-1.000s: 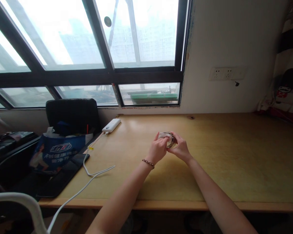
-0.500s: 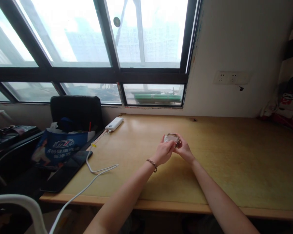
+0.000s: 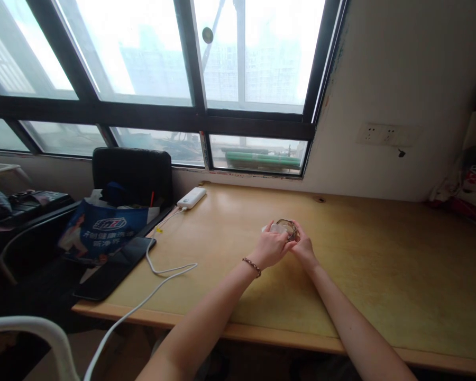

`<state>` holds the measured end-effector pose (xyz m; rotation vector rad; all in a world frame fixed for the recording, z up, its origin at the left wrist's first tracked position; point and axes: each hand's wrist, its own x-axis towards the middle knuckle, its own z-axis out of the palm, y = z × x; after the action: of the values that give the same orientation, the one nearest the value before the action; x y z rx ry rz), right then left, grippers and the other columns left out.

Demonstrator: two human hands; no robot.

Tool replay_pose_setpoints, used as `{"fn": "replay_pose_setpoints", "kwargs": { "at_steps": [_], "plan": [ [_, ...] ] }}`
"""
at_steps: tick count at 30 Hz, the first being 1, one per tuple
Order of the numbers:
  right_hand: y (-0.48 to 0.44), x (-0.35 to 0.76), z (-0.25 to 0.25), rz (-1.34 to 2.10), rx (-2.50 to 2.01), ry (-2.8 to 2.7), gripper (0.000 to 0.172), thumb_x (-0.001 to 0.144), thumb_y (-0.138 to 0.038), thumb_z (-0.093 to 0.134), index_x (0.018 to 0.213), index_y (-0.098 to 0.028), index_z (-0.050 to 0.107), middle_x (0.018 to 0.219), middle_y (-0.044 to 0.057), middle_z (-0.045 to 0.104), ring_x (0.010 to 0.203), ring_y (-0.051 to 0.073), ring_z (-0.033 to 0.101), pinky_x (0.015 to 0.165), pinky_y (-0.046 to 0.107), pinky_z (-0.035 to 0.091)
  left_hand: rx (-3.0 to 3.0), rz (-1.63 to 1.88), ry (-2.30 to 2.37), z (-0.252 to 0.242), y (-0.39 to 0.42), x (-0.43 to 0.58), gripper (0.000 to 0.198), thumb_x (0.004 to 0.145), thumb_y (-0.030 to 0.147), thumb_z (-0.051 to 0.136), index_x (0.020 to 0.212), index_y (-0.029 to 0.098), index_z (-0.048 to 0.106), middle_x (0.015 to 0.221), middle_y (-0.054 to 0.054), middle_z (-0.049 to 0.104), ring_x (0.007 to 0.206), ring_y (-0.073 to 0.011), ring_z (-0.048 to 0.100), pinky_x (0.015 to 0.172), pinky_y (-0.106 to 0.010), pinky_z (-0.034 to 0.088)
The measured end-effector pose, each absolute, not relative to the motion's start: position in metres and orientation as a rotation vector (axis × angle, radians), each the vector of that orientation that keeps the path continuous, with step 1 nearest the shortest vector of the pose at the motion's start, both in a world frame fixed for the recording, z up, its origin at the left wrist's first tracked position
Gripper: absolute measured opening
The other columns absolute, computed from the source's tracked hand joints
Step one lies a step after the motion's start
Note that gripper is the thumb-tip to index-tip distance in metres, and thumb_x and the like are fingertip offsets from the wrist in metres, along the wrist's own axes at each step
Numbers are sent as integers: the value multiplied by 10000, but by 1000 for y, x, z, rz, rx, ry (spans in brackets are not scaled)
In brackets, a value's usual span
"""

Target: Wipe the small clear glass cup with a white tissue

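Above the middle of the wooden table, my right hand (image 3: 304,250) grips a small, round, shiny brownish dish (image 3: 291,226) with a dark patterned rim, possibly glass or metal. My left hand (image 3: 269,248), with a bead or chain bracelet at the wrist, is closed on a white piece of tissue or cloth (image 3: 276,228). Its fingers press the white piece against the dish's near left side. The two hands meet at the dish, and the fingers cover much of its lower part.
A white power bank (image 3: 192,198) lies at the table's (image 3: 381,275) back left, with a white cable (image 3: 158,286) trailing over the front edge. A black flat device (image 3: 117,270) rests along the left edge. Beyond it, a blue bag (image 3: 103,233) sits on a black chair (image 3: 133,177).
The camera view has turned slightly, shifting the scene to the right. My left hand has shifted on the dish, more of whose inside and rim now shows; the white piece sticks out farther left.
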<state>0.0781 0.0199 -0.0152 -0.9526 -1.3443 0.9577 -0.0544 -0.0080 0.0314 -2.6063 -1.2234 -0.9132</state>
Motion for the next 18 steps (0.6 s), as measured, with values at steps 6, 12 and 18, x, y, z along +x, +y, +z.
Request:
{"fn": "replay_pose_setpoints", "kwargs": {
  "at_steps": [6, 12, 18],
  "plan": [
    [24, 77, -15, 847, -962, -1240, 797, 501, -234, 736, 1213, -173, 384, 1073, 107, 583, 949, 245, 577, 823, 370, 480, -2575, -1076, -1147, 34, -6, -60, 271, 874, 296, 321, 735, 174, 518, 711, -53, 574, 743, -167, 532, 894, -380, 333],
    [29, 88, -5, 962, -824, -1059, 774, 478, -253, 763, 1162, -186, 406, 1234, 116, 446, 995, 258, 552, 846, 395, 468, -2487, -1629, -1547, 23, 12, -66, 299, 882, 320, 300, 806, 161, 542, 711, -42, 565, 666, -144, 511, 616, -252, 393],
    [13, 85, 8, 1123, -728, -1216, 712, 519, -258, 750, 1152, -218, 427, 1235, 86, 455, 1034, 258, 524, 871, 401, 454, -2672, -2538, -2193, 12, 27, -61, 515, 745, 596, 407, 689, 116, 587, 576, -32, 552, 471, -106, 462, 459, -215, 320]
  ]
}}
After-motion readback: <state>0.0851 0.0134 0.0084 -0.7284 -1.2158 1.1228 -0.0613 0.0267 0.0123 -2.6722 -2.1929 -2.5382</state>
